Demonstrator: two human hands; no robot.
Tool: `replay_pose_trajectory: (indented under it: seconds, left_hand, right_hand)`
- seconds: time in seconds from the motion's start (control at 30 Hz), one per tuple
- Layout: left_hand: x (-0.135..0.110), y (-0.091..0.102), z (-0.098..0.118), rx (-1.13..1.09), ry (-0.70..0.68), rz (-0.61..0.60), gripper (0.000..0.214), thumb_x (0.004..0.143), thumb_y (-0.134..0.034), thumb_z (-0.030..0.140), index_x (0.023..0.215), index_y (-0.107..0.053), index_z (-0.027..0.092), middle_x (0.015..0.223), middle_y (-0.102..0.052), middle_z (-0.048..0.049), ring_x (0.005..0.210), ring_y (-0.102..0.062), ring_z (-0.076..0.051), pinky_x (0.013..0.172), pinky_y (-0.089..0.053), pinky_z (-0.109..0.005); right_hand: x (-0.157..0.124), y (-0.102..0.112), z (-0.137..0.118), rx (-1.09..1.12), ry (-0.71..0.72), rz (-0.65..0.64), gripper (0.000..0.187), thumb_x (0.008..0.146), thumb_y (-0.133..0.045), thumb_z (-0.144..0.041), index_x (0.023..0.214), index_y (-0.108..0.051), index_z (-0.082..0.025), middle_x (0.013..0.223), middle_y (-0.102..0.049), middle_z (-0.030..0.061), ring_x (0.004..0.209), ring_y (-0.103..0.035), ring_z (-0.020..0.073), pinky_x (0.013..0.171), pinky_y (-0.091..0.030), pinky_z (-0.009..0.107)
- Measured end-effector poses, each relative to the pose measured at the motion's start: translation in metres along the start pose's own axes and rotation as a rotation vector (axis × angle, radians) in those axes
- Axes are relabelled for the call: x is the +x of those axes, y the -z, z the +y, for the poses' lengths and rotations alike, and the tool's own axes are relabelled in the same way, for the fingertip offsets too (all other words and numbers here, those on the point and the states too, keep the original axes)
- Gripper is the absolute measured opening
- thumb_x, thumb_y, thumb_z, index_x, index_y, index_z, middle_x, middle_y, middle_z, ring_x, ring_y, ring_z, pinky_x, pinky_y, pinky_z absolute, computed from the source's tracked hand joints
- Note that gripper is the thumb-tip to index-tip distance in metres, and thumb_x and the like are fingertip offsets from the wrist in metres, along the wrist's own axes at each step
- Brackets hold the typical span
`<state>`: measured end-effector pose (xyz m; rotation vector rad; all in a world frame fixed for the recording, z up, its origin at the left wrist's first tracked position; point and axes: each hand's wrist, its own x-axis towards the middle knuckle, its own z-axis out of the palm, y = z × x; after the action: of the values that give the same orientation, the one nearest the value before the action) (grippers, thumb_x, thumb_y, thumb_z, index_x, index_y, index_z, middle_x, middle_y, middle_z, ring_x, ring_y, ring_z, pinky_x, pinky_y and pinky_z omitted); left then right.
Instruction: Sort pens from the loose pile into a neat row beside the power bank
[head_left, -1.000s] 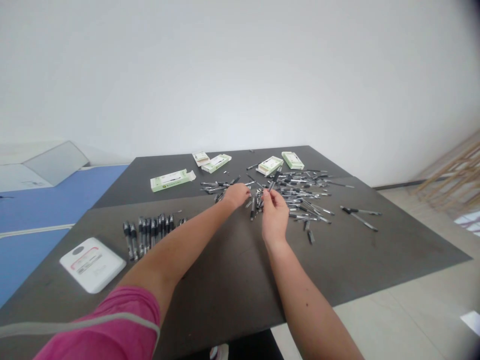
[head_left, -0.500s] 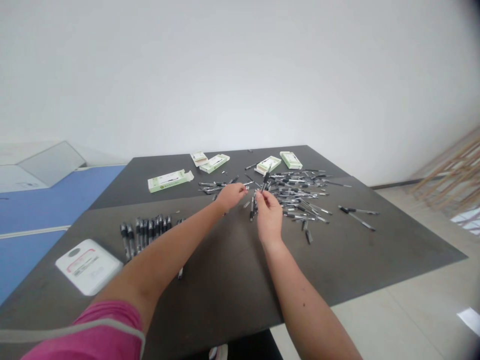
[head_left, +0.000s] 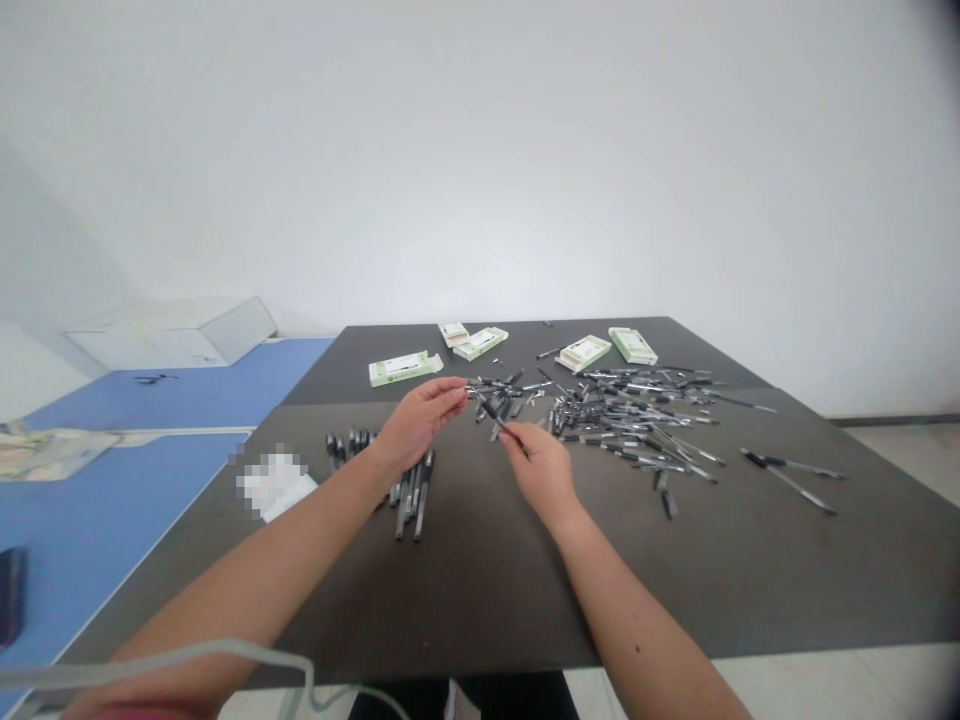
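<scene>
Above the middle of the table, my right hand (head_left: 541, 468) pinches a pen (head_left: 490, 409) with a black grip, tilted up toward the left. My left hand (head_left: 424, 418) is closed in a pinch close to the pen's upper end. What its fingertips hold, if anything, is too small to make out. To the right lies a loose pile of clear and black pens (head_left: 630, 415). A smaller group of pens (head_left: 412, 495) lies lined up side by side below my left hand, partly hidden by the forearm.
Green-and-white pen boxes (head_left: 405, 368) lie along the back of the dark table (head_left: 487, 590). Two pens (head_left: 795, 485) and small black pieces (head_left: 666, 500) lie to the right. A white box (head_left: 150, 345) stands on the blue surface at left. A pale cable (head_left: 225, 648) crosses the foreground.
The view has turned left. My left hand has come to the upper end of the pen in my right hand. That pen now leans leftward instead of standing steeply.
</scene>
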<state>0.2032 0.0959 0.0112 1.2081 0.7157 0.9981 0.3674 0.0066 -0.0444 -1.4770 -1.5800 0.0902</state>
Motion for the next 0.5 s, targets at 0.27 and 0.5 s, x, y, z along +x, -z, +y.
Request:
replay_pose_trajectory:
  seconds: [0.27, 0.5]
  left_hand:
    - [-0.0058, 0.0083, -0.0011, -0.017, 0.007, 0.025, 0.024, 0.067, -0.074, 0.028, 0.087, -0.066, 0.016, 0.08, -0.065, 0.0009, 0.076, -0.059, -0.007, 0.088, -0.045, -0.026]
    - [-0.0028, 0.0084, 0.0014, 0.136, -0.023, 0.03, 0.029, 0.064, -0.074, 0.033, 0.085, -0.065, 0.015, 0.08, -0.064, -0.0003, 0.077, -0.058, -0.01, 0.086, -0.044, -0.029]
  right_hand:
    - [-0.0015, -0.0049, 0.0046, -0.069, 0.046, -0.042, 0.024, 0.089, -0.045, -0.03, 0.093, -0.068, -0.023, 0.085, -0.069, 0.0048, 0.082, -0.062, 0.0194, 0.071, -0.043, 0.028]
    - [-0.0003, -0.0057, 0.0073, -0.107, 0.044, -0.056, 0.023, 0.088, -0.047, -0.029, 0.093, -0.069, -0.024, 0.088, -0.069, 0.0053, 0.083, -0.062, 0.0198, 0.07, -0.043, 0.029]
